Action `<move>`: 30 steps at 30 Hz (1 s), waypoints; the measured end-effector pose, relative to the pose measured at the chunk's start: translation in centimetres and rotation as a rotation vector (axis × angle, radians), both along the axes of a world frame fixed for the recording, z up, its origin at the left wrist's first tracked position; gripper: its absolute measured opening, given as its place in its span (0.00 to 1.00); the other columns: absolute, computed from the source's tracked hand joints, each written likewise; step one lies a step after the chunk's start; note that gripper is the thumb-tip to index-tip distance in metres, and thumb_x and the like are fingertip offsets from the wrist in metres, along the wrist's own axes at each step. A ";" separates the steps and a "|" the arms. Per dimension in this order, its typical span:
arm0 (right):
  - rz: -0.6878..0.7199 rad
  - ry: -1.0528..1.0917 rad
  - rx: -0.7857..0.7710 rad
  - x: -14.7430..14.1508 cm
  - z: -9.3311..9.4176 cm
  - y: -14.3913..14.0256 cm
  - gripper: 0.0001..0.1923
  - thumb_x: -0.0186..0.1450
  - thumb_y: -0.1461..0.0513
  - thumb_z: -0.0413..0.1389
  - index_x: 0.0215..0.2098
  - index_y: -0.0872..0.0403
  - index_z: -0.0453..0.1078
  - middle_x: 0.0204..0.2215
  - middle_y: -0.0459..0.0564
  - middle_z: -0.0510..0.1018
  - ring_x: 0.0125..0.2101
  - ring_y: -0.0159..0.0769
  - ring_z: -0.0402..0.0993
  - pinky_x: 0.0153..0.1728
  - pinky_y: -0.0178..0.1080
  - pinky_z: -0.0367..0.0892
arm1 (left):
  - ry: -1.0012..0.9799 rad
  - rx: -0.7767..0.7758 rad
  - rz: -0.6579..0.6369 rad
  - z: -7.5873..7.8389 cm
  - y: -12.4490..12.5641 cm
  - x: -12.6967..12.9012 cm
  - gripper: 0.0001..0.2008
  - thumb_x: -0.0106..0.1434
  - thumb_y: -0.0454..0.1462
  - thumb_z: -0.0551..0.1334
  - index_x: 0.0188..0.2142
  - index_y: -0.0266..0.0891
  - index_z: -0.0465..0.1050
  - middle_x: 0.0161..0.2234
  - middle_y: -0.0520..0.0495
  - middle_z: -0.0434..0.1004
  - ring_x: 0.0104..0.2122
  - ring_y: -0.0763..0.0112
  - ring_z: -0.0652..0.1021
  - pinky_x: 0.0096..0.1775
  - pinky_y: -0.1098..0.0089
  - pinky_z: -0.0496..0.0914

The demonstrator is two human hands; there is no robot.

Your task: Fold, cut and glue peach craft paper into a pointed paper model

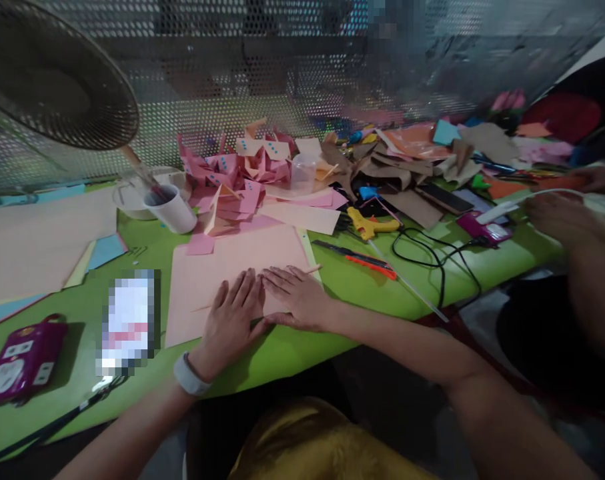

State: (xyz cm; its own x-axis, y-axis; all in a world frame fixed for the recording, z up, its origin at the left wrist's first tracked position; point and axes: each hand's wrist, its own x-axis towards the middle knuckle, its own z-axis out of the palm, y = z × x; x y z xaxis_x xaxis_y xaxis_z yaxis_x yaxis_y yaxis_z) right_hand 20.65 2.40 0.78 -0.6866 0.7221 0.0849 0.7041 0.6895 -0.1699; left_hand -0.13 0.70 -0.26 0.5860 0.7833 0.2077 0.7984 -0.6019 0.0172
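The pink paper sheet (237, 267) lies flat near the front edge of the green counter (362, 287). The left hand (232, 320) and right hand (295, 297) both press on its near part, fingers spread flat and gripping nothing.

Uneven pressure could skew the sheet or crease it crookedly, I judge. A fan (52, 73) stands just behind and could lift loose paper. A white cup (175, 208) sits at the sheet's far left corner. To the right, an orange utility knife (362, 257) and a yellow glue gun (369, 225) with its black cord (437, 257) could snag a sleeve. Another person's hand (557, 217) works at the far right.
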 end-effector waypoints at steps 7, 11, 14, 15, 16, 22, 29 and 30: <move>-0.020 -0.007 -0.033 2.4 0.3 0.1 0.45 0.68 0.37 0.38 0.69 0.61 0.49 0.69 0.59 0.50 0.69 0.46 0.45 0.67 0.52 0.44 | -0.045 0.011 0.004 0.3 -0.1 0.2 0.38 0.68 0.57 0.45 0.68 0.34 0.52 0.67 0.33 0.55 0.66 0.48 0.59 0.62 0.46 0.54; -0.098 -0.038 -0.079 5.0 0.3 -0.2 0.48 0.68 0.37 0.35 0.70 0.65 0.46 0.69 0.60 0.47 0.69 0.46 0.43 0.67 0.51 0.46 | -0.039 -0.008 0.018 0.5 -0.1 0.4 0.38 0.68 0.57 0.45 0.68 0.34 0.52 0.67 0.33 0.54 0.66 0.48 0.59 0.62 0.45 0.54; -0.166 -0.077 -0.107 6.9 0.5 -0.5 0.49 0.67 0.36 0.34 0.70 0.66 0.45 0.69 0.61 0.46 0.69 0.47 0.42 0.67 0.53 0.46 | -0.024 -0.026 0.033 0.6 -0.1 0.4 0.38 0.68 0.57 0.44 0.67 0.33 0.54 0.67 0.33 0.53 0.66 0.49 0.58 0.63 0.46 0.53; -0.193 -0.082 -0.102 7.3 0.7 -0.5 0.49 0.67 0.36 0.34 0.70 0.67 0.45 0.69 0.62 0.47 0.69 0.49 0.43 0.67 0.54 0.46 | -0.022 -0.029 0.035 0.5 -0.2 0.4 0.38 0.68 0.57 0.44 0.67 0.33 0.54 0.67 0.34 0.53 0.66 0.49 0.58 0.63 0.46 0.53; -0.219 -0.082 -0.088 7.5 1.0 -0.6 0.49 0.67 0.36 0.33 0.69 0.67 0.46 0.68 0.63 0.48 0.69 0.50 0.44 0.67 0.55 0.46 | -0.023 -0.028 0.037 0.5 -0.2 0.4 0.38 0.68 0.57 0.44 0.67 0.33 0.53 0.67 0.34 0.53 0.66 0.50 0.57 0.63 0.47 0.52; -0.074 -0.006 0.042 3.7 2.2 -0.1 0.45 0.70 0.40 0.34 0.68 0.68 0.49 0.69 0.64 0.47 0.69 0.47 0.40 0.68 0.51 0.43 | -0.027 -0.034 0.041 0.4 -0.5 0.4 0.37 0.69 0.55 0.47 0.68 0.34 0.50 0.68 0.34 0.51 0.67 0.52 0.55 0.64 0.49 0.49; 0.088 -0.016 -0.050 -0.1 -0.7 1.1 0.46 0.69 0.39 0.35 0.68 0.68 0.50 0.68 0.66 0.49 0.69 0.48 0.43 0.68 0.52 0.45 | 0.024 -0.098 0.075 0.5 -0.7 0.6 0.39 0.67 0.56 0.49 0.67 0.31 0.52 0.69 0.33 0.49 0.68 0.50 0.53 0.65 0.48 0.47; 0.093 -0.018 -0.052 0.0 -0.9 1.2 0.46 0.69 0.39 0.35 0.68 0.68 0.49 0.68 0.66 0.49 0.69 0.48 0.42 0.68 0.53 0.45 | 0.032 -0.109 0.077 0.5 -0.6 0.6 0.40 0.67 0.57 0.48 0.67 0.31 0.52 0.69 0.32 0.49 0.68 0.50 0.53 0.65 0.48 0.47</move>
